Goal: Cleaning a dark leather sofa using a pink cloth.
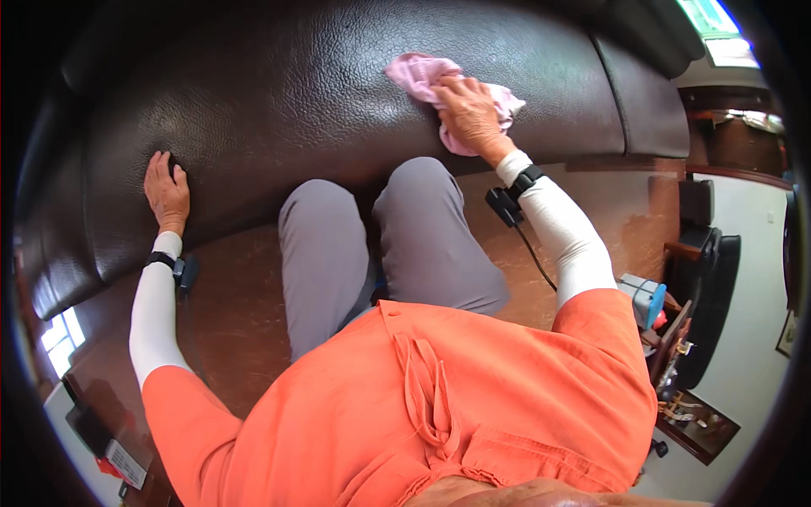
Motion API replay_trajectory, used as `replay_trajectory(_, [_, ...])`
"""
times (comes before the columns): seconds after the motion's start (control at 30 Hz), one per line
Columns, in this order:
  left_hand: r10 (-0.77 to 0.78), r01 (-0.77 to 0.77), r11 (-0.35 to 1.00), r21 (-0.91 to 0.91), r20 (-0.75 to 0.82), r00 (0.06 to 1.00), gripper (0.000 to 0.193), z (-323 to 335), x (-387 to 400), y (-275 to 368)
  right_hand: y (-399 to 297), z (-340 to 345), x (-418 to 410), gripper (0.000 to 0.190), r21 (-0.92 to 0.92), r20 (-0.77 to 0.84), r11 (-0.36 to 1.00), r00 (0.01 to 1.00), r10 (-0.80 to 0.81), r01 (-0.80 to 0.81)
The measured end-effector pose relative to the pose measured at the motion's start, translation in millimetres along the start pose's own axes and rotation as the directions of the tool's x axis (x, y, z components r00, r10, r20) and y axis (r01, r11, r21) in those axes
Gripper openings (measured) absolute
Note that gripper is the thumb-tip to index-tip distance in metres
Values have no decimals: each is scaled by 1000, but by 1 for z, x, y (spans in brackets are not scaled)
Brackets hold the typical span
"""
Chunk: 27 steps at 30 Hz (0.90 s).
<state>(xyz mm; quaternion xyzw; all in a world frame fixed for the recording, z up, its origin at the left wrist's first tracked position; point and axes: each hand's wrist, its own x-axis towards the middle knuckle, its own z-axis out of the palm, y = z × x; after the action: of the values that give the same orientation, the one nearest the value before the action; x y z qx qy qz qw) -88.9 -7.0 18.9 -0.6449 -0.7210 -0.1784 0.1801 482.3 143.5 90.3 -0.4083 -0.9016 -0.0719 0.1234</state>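
Note:
A dark brown leather sofa seat stretches across the view before me, glossy where light falls on it. My right hand presses a crumpled pink cloth down on the leather, right of the middle. Parts of the cloth stick out on both sides of the fingers. Farther left, my left hand rests on the front of the seat, holding nothing, its thumb apart from the fingers. Both forearms wear white sleeves with black wrist straps and small devices.
My knees are close to the sofa's front edge, over a reddish-brown glossy floor. A cable hangs from the right wrist device. At right stand a white-and-blue box and black furniture. Papers with writing lie at lower left.

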Motion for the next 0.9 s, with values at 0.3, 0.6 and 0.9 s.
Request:
replay_trajectory(0.3, [-111, 105, 985, 134, 40, 993, 51, -15, -31, 56, -23, 3, -4, 44, -26, -15, 999, 999, 32, -33])
replay_trajectory(0.6, [-172, 165, 984, 59, 146, 974, 62, -46, -75, 108, -30, 19, -8, 37, -76, -155, 989, 982, 112, -125])
replay_trajectory(0.9, [88, 3, 913, -407, 205, 975, 42, -83, -154, 106, -49, 9, -1, 22, -22, -242, 989, 961, 136, -145])
